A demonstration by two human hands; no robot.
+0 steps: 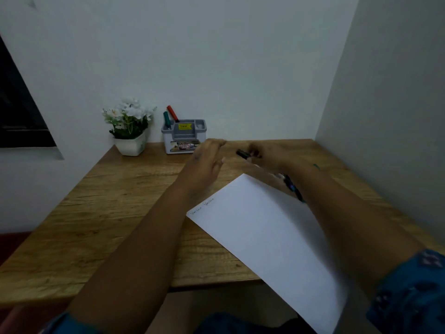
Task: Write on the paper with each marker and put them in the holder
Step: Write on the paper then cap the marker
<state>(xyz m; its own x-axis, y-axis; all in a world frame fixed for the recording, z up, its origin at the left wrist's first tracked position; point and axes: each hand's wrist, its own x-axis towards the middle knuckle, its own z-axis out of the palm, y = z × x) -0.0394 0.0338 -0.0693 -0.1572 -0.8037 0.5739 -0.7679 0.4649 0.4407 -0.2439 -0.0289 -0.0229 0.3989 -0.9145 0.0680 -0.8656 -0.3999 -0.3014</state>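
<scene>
Head view: a wooden desk [115, 213] is sitting in a corner, its far edge against the back wall [216, 56] and its right edge against the side wall [390, 92]; the near edge is running across below the forearms. A white paper [269, 232] is lying at an angle, its near corner hanging past the desk's front edge, two short handwritten words showing near its far-left edge. Bare wood is lying open to the left of the paper. The left hand [207, 160] is hovering above the desk just in front of the holder, fingers relaxed, gripping nothing. The right hand [267, 153] is closing its fingers around a black marker [243, 154], blurred, above the desk beyond the paper's far corner. Another marker [292, 188], dark with blue-green, is lying along the paper's right edge, partly hidden under the right forearm. The grey pen holder [184, 137] is standing at the back wall, a red marker [172, 113] and a green marker [166, 119] leaning in its left rear compartment. A white flower pot [130, 126] is standing just left of it.
</scene>
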